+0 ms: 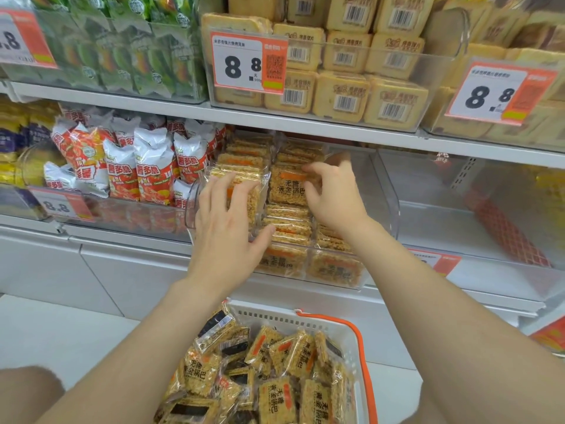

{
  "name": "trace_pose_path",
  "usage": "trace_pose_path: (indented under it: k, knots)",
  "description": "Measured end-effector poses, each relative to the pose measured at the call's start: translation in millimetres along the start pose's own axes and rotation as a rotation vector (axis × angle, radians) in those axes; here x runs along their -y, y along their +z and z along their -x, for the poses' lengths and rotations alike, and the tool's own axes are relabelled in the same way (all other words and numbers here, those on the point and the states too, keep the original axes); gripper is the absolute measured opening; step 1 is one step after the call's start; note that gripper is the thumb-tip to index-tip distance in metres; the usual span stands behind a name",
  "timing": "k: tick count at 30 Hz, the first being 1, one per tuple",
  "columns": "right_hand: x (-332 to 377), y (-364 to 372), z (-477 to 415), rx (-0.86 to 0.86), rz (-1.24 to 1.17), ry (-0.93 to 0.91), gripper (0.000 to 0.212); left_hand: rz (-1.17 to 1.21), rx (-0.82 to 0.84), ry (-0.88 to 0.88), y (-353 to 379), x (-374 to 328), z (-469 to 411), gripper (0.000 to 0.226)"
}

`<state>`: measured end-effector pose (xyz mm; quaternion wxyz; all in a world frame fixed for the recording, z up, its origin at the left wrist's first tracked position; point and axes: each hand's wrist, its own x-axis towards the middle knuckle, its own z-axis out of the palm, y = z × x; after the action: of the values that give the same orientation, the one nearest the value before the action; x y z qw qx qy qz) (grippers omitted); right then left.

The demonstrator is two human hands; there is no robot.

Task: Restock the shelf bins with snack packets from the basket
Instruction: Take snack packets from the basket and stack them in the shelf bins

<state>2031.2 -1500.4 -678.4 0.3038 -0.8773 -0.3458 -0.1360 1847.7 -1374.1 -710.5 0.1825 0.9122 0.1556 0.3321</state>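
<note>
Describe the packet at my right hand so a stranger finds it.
Middle shelf: the clear bin right of the red-and-white chip bags. The packet the right hand grips shows its face, orange stripe over black characters; those below show only edges.

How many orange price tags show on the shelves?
5 price tags: three up top, at left, centre and right; two lower, at left and one partly behind the right forearm. Others may be hidden.

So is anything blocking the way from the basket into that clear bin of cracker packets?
Nothing visible does. The clear bin is open on top, and the basket sits just below it. The left hand rests on the stacked packets; the right hand pinches one packet.
</note>
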Motion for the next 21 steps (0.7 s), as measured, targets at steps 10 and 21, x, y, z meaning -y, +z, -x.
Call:
trace_pose_path:
  k: [10,21]
  knots:
    - [41,-27,47,-0.138,0.061,-0.207,0.027,0.049,-0.31,0.21,12,3,27,0.014]
    - [91,-14,107,0.592,0.299,-0.493,0.018,-0.454,0.599,-0.093,63,74,95,0.03]
